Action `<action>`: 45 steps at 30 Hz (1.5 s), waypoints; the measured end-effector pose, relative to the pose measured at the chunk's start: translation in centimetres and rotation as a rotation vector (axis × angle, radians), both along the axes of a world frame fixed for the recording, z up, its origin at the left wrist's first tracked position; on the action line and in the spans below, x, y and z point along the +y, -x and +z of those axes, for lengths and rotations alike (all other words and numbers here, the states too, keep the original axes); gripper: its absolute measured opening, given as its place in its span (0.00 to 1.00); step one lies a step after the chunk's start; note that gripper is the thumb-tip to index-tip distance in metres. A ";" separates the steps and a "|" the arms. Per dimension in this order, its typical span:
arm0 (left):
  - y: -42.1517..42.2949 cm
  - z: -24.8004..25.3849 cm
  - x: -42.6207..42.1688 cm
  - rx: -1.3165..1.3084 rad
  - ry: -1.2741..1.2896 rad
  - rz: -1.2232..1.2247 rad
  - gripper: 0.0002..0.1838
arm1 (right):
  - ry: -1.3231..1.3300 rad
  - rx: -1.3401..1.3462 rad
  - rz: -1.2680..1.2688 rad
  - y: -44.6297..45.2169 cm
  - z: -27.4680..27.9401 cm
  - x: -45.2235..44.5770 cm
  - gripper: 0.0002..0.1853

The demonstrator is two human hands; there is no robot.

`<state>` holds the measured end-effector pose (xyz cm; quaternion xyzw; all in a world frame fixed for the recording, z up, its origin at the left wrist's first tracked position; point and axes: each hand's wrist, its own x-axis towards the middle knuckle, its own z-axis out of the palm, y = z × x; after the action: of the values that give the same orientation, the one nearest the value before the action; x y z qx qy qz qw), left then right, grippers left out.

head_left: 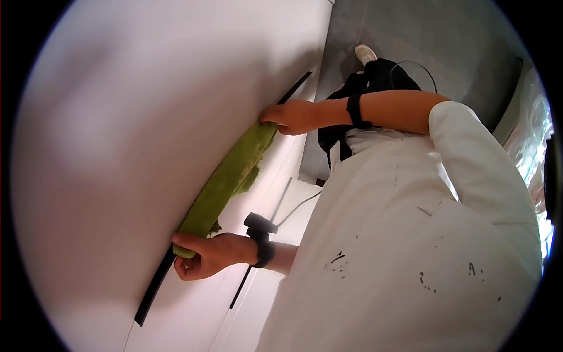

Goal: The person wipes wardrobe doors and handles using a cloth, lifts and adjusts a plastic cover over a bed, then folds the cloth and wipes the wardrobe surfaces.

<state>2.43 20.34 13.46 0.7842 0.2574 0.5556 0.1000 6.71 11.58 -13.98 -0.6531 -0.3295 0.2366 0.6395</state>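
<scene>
A long green cloth (226,182), folded into a strip with a ragged edge, is stretched between my two hands. It lies along a black strip (155,287) on a large white panel (117,146), covering the strip's middle while both ends show. My left hand (205,258), lower in the view, grips one end of the cloth with the thumb on top and fingers curled under. At the other end, my right hand (293,116) is closed round the cloth beside the black strip's far end.
A black device (260,224) with a cable is strapped at my left wrist; a black band (355,110) circles the right. Another black strip (240,287) is on the white surface below. Grey floor (446,35) and a light shoe (365,54) show above. Shiny clear plastic (531,135) is at right.
</scene>
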 end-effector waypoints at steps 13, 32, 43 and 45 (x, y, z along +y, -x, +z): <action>0.8 -4.3 0.6 0.354 -0.117 0.060 0.20 | 0.282 -0.317 0.044 -1.1 -1.1 1.1 0.10; 0.4 -4.7 -0.8 0.339 0.260 -0.116 0.26 | 0.590 -0.099 0.410 -1.6 -2.3 1.2 0.33; 0.6 -5.4 -0.4 0.422 0.328 -0.214 0.21 | 0.519 0.253 0.309 -1.3 -4.4 0.1 0.37; 0.5 -5.3 -0.8 0.507 0.231 -0.136 0.22 | 0.476 0.270 0.230 -0.7 -3.9 -0.4 0.34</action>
<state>1.97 19.54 8.12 0.8970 0.2825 0.3011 0.1579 7.39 11.22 -17.91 -0.7056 -0.2485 0.4631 0.4752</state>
